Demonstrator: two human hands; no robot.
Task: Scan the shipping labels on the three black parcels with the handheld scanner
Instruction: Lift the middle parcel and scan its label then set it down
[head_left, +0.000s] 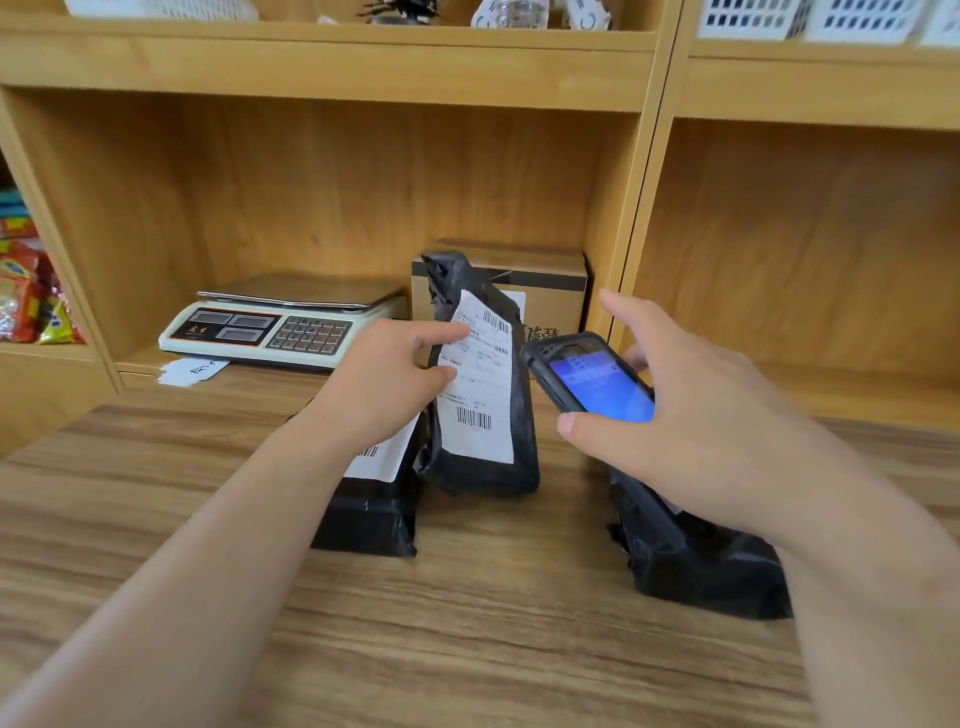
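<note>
Three black parcels lie on the wooden table (467, 623). The middle parcel (483, 467) stands tilted up, its white shipping label (480, 384) facing me with two barcodes. My left hand (384, 379) grips this parcel's left edge, thumb and forefinger on the label. The left parcel (371, 512) lies flat under my left wrist, its label partly hidden. The right parcel (696, 561) lies under my right forearm, label mostly hidden. My right hand (691, 415) holds the handheld scanner (587, 374), its blue screen lit, just to the right of the middle parcel's label.
A weighing scale (275, 322) sits on the shelf at the back left, a paper slip (192, 371) in front of it. A cardboard box (550, 286) stands behind the middle parcel. Snack packets (26, 296) fill the far-left shelf.
</note>
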